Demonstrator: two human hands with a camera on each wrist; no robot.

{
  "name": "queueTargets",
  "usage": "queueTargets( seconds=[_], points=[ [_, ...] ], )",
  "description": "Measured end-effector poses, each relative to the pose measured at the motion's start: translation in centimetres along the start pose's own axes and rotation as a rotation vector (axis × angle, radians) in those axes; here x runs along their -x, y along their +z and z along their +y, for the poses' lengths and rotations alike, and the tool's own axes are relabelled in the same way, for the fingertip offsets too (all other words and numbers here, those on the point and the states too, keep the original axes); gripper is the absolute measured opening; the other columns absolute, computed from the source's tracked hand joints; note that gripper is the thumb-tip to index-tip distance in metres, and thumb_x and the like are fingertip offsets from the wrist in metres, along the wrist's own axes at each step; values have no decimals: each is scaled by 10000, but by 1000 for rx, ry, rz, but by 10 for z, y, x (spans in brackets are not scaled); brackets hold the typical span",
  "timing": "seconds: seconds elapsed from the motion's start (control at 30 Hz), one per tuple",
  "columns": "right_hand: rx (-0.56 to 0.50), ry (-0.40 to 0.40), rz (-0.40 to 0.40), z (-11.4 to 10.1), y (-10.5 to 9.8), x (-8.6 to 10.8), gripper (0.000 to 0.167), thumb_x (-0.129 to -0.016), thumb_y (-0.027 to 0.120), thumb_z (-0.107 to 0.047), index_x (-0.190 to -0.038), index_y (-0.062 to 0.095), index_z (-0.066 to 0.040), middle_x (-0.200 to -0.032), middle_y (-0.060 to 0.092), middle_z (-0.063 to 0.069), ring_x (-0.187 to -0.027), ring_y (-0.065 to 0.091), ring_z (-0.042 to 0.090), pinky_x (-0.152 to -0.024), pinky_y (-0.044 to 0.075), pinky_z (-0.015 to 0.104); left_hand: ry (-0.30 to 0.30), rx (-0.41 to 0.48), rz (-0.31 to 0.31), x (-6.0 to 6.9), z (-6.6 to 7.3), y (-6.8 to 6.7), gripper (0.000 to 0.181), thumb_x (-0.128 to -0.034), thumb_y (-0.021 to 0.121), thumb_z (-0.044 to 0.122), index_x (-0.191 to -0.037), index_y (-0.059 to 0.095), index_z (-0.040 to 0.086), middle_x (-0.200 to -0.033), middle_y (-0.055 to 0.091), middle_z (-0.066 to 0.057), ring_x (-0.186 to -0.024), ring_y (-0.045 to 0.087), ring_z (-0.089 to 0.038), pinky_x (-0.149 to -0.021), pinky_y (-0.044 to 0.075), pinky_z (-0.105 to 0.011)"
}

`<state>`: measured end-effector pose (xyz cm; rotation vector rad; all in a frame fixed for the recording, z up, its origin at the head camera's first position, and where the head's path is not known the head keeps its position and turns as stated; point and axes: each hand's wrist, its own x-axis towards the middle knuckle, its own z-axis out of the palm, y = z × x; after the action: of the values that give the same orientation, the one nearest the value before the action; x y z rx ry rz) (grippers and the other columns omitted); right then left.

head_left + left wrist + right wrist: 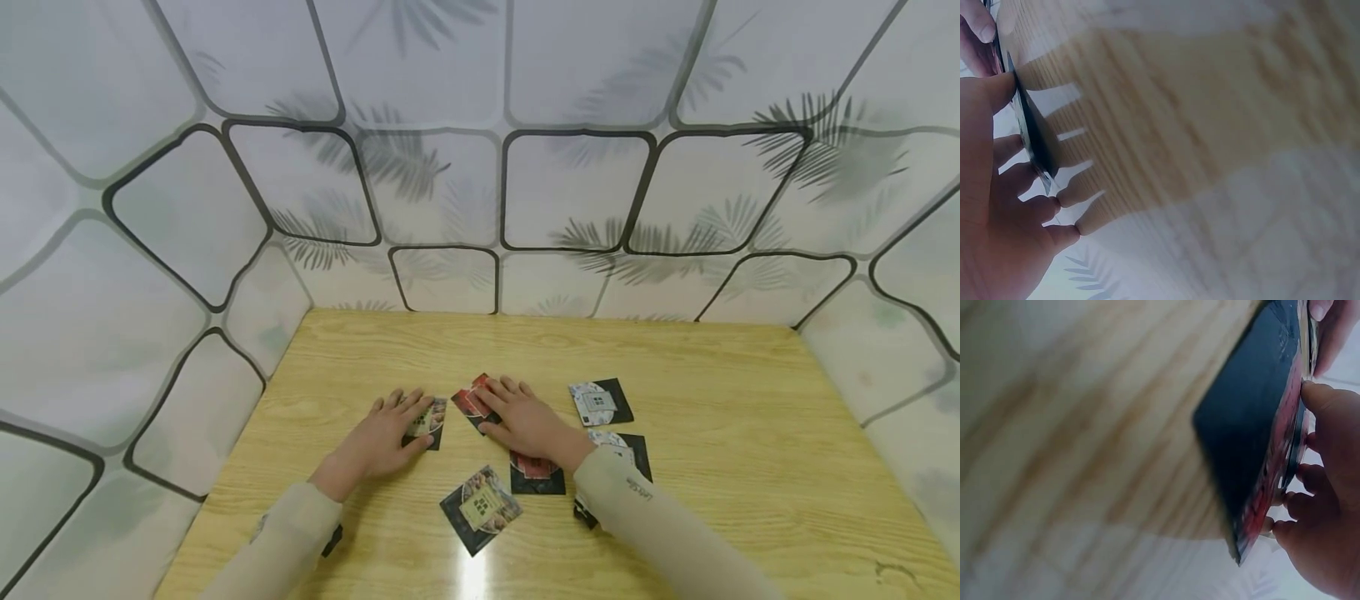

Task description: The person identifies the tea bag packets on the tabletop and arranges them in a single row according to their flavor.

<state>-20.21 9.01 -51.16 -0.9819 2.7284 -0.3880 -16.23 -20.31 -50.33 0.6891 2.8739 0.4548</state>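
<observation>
My left hand (382, 437) lies with fingers spread over a flat square packet (437, 417) with a yellowish label, partly covering it. In the left wrist view, that packet (1038, 147) shows dark and edge-on beside the thumb, with fingertips touching the table. My right hand (525, 421) rests its extended fingers on a red and black packet (467, 404). A second red and black packet (536, 479) lies below the right palm and wrist; its large dark part (1241, 425) shows in the right wrist view. Between the forearms lies a yellow-labelled packet (480, 508), turned at an angle.
To the right lie two white-and-black packets, one farther back (600, 402) and one (639, 454) partly behind the right sleeve. Dark items peek out beside the right sleeve (585, 514) and left sleeve (332, 540). A patterned fabric wall (442, 279) borders the wooden table (720, 383).
</observation>
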Motion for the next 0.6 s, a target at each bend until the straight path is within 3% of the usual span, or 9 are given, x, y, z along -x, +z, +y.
queueTargets(
  seconds=[0.4,0.6],
  points=[
    [-17,1,1,-1,-4,0,676,-1110,481,-496,-1677,321,-164,-1745,260,159,-1622,216,424,-1302,226,627,0,-26,6,0,0,0,688,-1086,543,463,-1648,378,103,-1696,356,-207,-1556,293,-540,-1223,222,-774],
    [-18,5,-8,-2,-3,1,680,-1112,473,-500,-1683,306,-170,-1746,260,158,-1625,208,422,-1305,223,623,19,-38,46,1,0,2,702,-1080,571,444,-1645,373,76,-1686,366,-222,-1546,303,-550,-1213,244,-773]
  ],
)
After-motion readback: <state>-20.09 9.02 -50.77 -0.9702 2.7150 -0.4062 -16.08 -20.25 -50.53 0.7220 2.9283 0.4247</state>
